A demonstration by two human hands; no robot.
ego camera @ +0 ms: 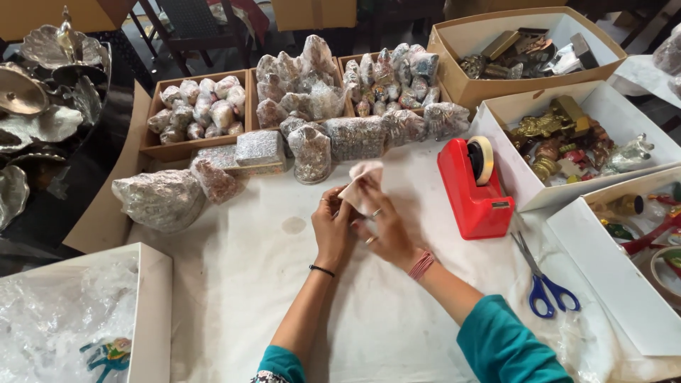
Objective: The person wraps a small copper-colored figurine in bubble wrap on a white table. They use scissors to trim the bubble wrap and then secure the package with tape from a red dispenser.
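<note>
Both of my hands meet over the middle of the white-covered table (pixel 241 284). My left hand (pixel 332 228) and my right hand (pixel 383 228) together grip a small pale pink wrapped piece (pixel 361 186), which sticks up from between the fingers. My right hand wears rings and a red thread band at the wrist; my left wrist has a thin black band. A red tape dispenser (pixel 474 186) stands just right of my hands.
Blue-handled scissors (pixel 545 284) lie at the right. Bubble-wrapped figures (pixel 312 152) line the back, with brown boxes (pixel 201 108) of more behind. White and brown boxes (pixel 567 138) of metal figurines stand at right. A white box of plastic wrap (pixel 78 319) sits at front left.
</note>
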